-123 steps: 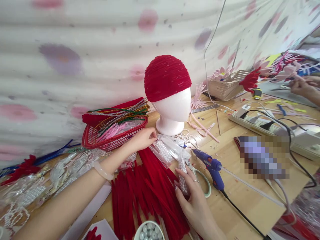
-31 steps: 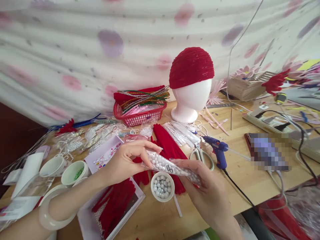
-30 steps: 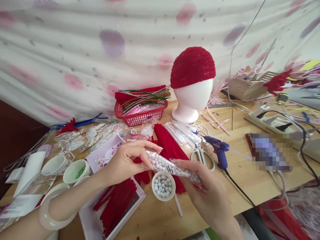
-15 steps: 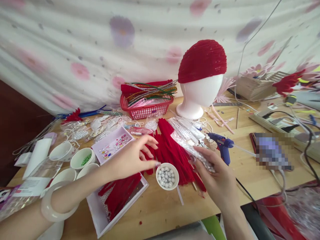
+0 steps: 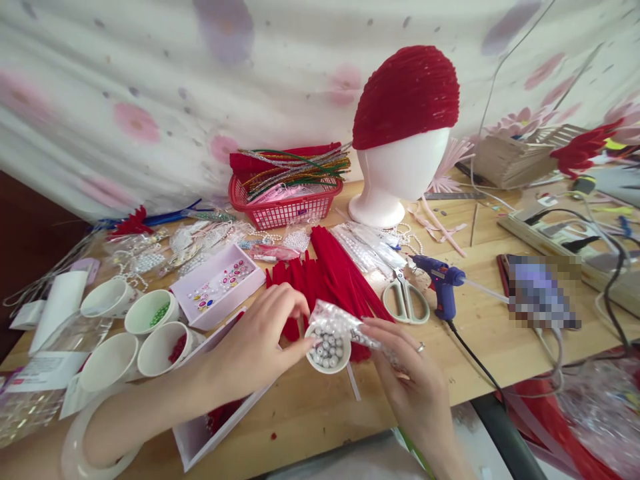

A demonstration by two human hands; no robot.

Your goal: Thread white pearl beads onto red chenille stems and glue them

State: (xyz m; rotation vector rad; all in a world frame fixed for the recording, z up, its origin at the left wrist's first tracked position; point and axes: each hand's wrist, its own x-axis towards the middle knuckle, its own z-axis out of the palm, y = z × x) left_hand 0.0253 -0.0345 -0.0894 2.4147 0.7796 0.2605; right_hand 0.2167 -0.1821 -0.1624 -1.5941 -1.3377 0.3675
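A small white cup (image 5: 327, 369) of silvery-white round beads (image 5: 329, 351) stands on the table between my hands. My left hand (image 5: 267, 327), with a pale bangle on the wrist, is at the cup's left side; its thumb lies at the rim and its fingers curl behind. My right hand (image 5: 410, 373) is closed on a clear plastic bag (image 5: 336, 315) of white beads. The bag's end hangs over the cup's far edge. Behind it lies a bundle of red fuzzy stems (image 5: 333, 263). A lilac tray (image 5: 215, 450) sits partly beneath my left forearm.
A foam head (image 5: 395, 173) wears a red fuzzy cap (image 5: 407, 100). Scissors (image 5: 406, 300) and a blue glue gun (image 5: 443, 283) lie to the right, near a phone (image 5: 540, 293). A red basket (image 5: 285, 210) stands behind; several white cups (image 5: 110, 360) are left.
My right hand has brought the bag left to the cup, uncovering the scissors. My left hand has lowered, its spread fingers now curled at the cup. The view has shifted slightly.
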